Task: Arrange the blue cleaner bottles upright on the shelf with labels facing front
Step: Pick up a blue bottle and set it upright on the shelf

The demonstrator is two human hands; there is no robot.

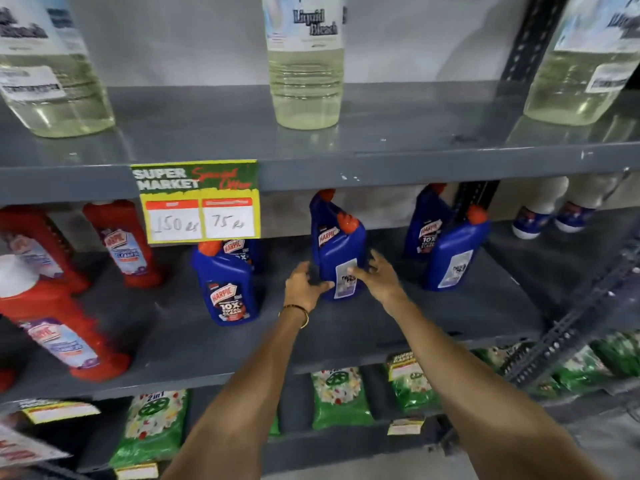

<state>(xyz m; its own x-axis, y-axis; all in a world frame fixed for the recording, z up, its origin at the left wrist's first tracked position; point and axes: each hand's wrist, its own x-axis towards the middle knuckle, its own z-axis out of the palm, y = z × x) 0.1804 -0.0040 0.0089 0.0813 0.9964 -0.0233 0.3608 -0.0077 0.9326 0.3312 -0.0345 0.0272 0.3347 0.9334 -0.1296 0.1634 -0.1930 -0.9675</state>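
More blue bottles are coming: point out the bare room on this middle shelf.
Bare grey shelf along the front edge, and between the red bottles and the front-left blue bottle. Crowded around the held blue bottle.

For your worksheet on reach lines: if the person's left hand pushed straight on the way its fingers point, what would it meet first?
The left hand points up and right, and its fingertips already sit at the lower left side of the middle blue bottle. That bottle comes first. The right hand is on its other side.
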